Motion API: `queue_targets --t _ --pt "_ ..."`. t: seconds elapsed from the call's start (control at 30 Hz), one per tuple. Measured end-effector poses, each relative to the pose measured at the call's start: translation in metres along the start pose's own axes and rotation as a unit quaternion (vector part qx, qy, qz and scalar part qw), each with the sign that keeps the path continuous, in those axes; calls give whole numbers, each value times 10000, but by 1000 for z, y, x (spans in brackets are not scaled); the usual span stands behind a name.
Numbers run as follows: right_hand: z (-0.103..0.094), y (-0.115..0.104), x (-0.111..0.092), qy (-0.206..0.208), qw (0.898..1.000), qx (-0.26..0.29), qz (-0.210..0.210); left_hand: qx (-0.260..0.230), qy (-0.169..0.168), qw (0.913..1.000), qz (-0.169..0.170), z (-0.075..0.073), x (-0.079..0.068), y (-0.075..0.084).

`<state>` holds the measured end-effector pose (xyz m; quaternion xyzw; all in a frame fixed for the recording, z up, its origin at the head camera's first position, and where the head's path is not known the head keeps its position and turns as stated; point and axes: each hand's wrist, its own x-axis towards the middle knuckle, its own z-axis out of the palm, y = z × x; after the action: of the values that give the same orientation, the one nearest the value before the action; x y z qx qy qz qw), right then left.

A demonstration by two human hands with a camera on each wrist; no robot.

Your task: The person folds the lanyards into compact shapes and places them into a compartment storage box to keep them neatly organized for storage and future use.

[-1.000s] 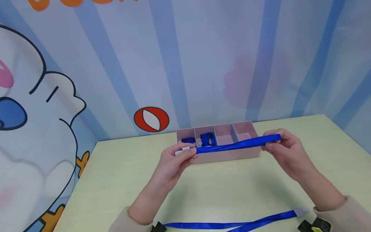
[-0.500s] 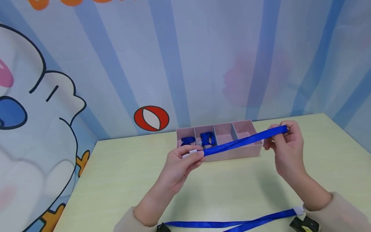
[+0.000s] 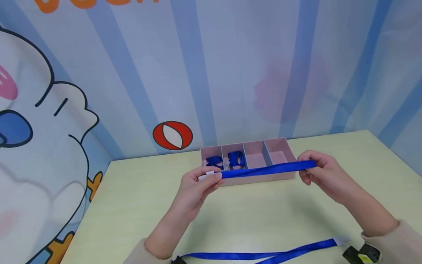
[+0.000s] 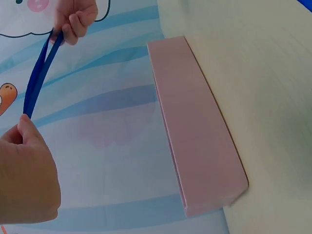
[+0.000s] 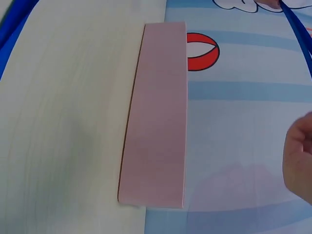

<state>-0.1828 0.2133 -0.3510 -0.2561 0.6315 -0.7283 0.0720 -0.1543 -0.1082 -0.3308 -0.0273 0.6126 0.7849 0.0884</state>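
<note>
A folded blue lanyard (image 3: 267, 170) is stretched almost level between both hands, in front of the pink divided box. My left hand (image 3: 199, 190) pinches its end with the white fitting (image 3: 206, 175) between thumb and fingers. At the other end, my right hand (image 3: 324, 176) pinches the looped fold. In the left wrist view the lanyard (image 4: 38, 80) shows two strands running from the left hand (image 4: 31, 175) up to the right hand (image 4: 75, 19). The right wrist view catches only part of the right hand (image 5: 298, 156) at its edge.
The pink box (image 3: 257, 179) stands at the table's back edge, with rolled blue lanyards (image 3: 236, 159) in its two left compartments. Another blue lanyard (image 3: 237, 256) with a white end lies along the table's front. A printed backdrop (image 3: 230, 73) hangs behind the table (image 3: 148, 205).
The right hand rose with its end of the lanyard, then came down again, so the lanyard went from slanted to nearly level. The left hand shifted slightly right and back.
</note>
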Motion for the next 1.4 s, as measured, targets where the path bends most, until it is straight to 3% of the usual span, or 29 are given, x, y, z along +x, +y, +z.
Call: queue_targets --t 0.07,0.17,0.3,0.4,0.47,0.57,0.67,0.8,0.9,0.97,1.03,1.1,1.2,1.4 --pt "-5 0 -3 -485 9988 -113 -38 8 81 10000 -57 -3 0 -1" --pt "-12 0 -4 -809 9967 41 -39 -30 223 9997 -87 -7 0 -2" --pt "-17 0 -7 -1169 9910 644 -44 -76 302 9994 -115 -10 0 -2" --pt "-18 0 -6 -1517 9782 1416 -77 -70 259 9996 -121 -10 -1 -3" --pt "-15 -1 -5 -1460 9741 1726 -59 -49 257 9996 -105 -9 -1 -4" --pt "-10 -2 -3 -868 9798 1795 165 12 278 9996 -84 -8 -1 -5" --pt "-5 -4 -4 -136 9882 1471 398 116 351 9993 -69 -8 -1 -7" --pt "-3 -6 -6 440 9927 999 511 274 461 9986 -33 -8 -2 -8" --pt "-1 -8 -6 930 9926 -397 679 394 480 9981 13 -8 -1 -8" --pt "2 -10 -5 1195 9762 -1608 830 466 472 9978 59 -8 -1 -8" --pt "5 -11 -4 1377 9500 -2634 963 520 449 9976 105 -7 0 -9" --pt "7 -13 -2 1487 9325 -3124 1038 565 408 9975 135 -6 0 -9" --pt "8 -13 0 1583 9239 -3295 1130 625 361 9973 153 -4 2 -10" --pt "9 -15 4 1616 9195 -3392 1157 713 380 9966 171 0 4 -11"
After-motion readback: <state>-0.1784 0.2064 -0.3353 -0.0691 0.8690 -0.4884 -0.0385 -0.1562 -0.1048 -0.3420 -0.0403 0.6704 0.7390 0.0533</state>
